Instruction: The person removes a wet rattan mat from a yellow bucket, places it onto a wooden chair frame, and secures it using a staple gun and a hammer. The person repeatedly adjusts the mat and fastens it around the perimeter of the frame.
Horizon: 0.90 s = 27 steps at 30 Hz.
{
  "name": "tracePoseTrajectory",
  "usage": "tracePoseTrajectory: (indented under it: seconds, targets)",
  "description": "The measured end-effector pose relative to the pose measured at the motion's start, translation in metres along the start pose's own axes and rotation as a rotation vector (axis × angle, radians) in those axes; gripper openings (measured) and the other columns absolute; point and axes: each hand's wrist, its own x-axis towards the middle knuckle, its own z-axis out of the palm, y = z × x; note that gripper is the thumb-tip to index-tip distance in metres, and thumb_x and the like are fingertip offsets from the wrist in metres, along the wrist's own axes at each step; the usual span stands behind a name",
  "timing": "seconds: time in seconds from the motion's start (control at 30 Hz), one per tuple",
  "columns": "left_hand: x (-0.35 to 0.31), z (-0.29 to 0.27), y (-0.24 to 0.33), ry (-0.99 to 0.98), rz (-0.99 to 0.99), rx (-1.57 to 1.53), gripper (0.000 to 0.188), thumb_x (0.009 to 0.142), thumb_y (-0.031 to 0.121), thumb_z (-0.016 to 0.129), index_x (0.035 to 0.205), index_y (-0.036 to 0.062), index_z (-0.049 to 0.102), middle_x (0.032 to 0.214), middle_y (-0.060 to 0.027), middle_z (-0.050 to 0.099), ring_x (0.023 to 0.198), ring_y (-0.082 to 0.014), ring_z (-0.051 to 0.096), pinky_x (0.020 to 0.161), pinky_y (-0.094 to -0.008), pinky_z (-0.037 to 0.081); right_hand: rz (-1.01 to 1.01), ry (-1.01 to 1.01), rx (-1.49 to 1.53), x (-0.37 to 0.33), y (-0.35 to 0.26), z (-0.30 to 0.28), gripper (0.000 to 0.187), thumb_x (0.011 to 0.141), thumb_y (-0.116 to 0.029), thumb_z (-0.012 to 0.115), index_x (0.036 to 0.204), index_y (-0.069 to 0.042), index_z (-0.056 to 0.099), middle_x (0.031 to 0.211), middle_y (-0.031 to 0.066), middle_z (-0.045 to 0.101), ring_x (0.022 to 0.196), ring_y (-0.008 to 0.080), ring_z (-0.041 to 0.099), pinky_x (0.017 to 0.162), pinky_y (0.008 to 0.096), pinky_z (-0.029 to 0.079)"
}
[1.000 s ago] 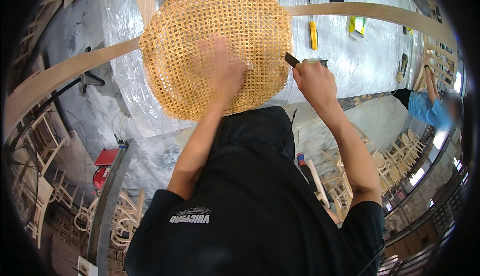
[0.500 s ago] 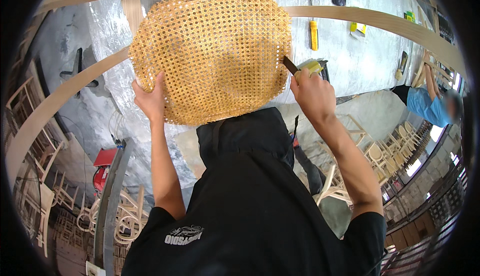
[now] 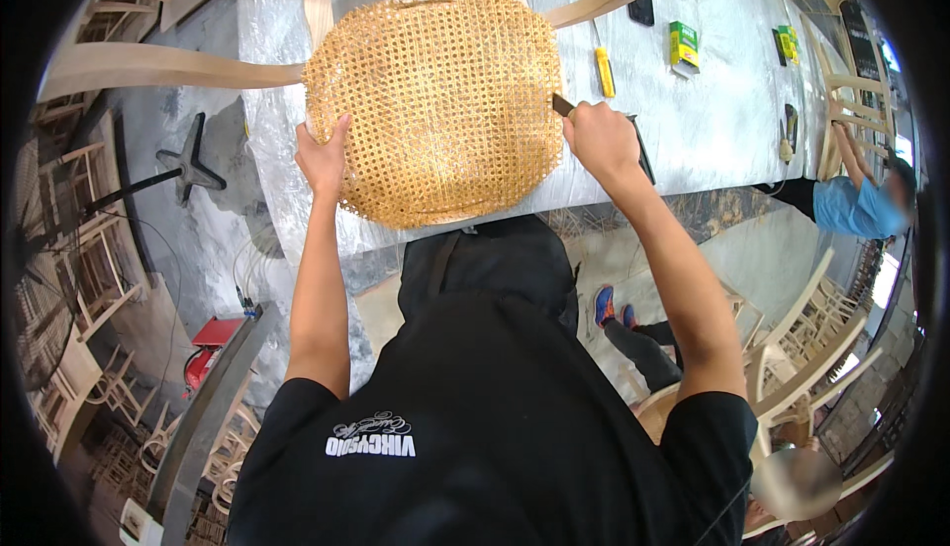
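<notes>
A rounded seat panel of woven cane (image 3: 435, 101) lies in front of me on a pale wooden chair frame (image 3: 178, 69). My left hand (image 3: 322, 158) grips the panel's left edge, thumb on top and the other fingers out of sight at the rim. At the opposite edge my right hand (image 3: 606, 138) is closed round a flat-bladed knife. Its dark blade (image 3: 562, 105) points left, its tip against the cane's right rim. The handle is hidden in my fist.
Plastic film covers the worktable (image 3: 693, 131). On it are a yellow-handled tool (image 3: 605, 73), a black phone (image 3: 641, 10), a green-and-yellow box (image 3: 683, 48) and a brush (image 3: 788, 136). A person in blue (image 3: 856, 208) works at the right. Wooden chairs (image 3: 802, 338) stand behind.
The view has shifted, and the chair frame appears turned. The knife stays at the cane's right edge, with less of its blade showing. My left hand keeps its grip.
</notes>
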Motion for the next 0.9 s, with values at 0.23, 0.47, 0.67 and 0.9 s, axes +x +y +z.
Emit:
tracePoseTrajectory:
  seconds: [0.23, 0.47, 0.67, 0.9]
  targets:
    - [-0.007, -0.002, 0.0, -0.023, -0.034, -0.005, 0.059, 0.08, 0.042, 0.084, 0.112, -0.0009, 0.06, 0.101, -0.0204, 0.073, 0.097, -0.0353, 0.071, 0.088, -0.0441, 0.053, -0.069, 0.015, 0.005, 0.013, 0.004, -0.008, 0.031, 0.085, -0.031, 0.07, 0.077, 0.0, 0.072, 0.072, 0.0217, 0.069, 0.069, 0.0397, 0.071, 0.063, 0.0472, 0.059]
    - [-0.008, -0.001, -0.001, 0.004, 0.014, -0.003, 0.053, 0.082, 0.04, 0.083, 0.108, -0.0013, 0.061, 0.099, -0.0201, 0.074, 0.093, -0.0318, 0.072, 0.084, -0.0424, 0.054, -0.047, -0.061, -0.003, 0.007, 0.01, -0.011, 0.032, 0.084, -0.035, 0.073, 0.084, -0.003, 0.075, 0.08, 0.0199, 0.072, 0.075, 0.0356, 0.073, 0.068, 0.045, 0.061]
    - [-0.006, -0.005, -0.009, 0.011, 0.041, 0.017, 0.062, 0.081, 0.047, 0.082, 0.114, -0.0004, 0.059, 0.103, -0.0211, 0.073, 0.098, -0.0371, 0.071, 0.087, -0.0452, 0.053, -0.072, 0.048, 0.05, -0.005, 0.005, -0.022, 0.036, 0.088, -0.039, 0.072, 0.084, -0.003, 0.074, 0.077, 0.0192, 0.071, 0.073, 0.0363, 0.073, 0.066, 0.0457, 0.06]
    - [-0.011, -0.003, -0.001, -0.017, 0.054, -0.049, 0.062, 0.082, 0.047, 0.081, 0.116, -0.0002, 0.059, 0.104, -0.0213, 0.073, 0.1, -0.0387, 0.071, 0.089, -0.0461, 0.053, -0.091, 0.157, 0.035, -0.005, 0.018, -0.016, 0.036, 0.088, -0.04, 0.071, 0.082, -0.005, 0.072, 0.072, 0.019, 0.069, 0.068, 0.0373, 0.071, 0.064, 0.0465, 0.058]
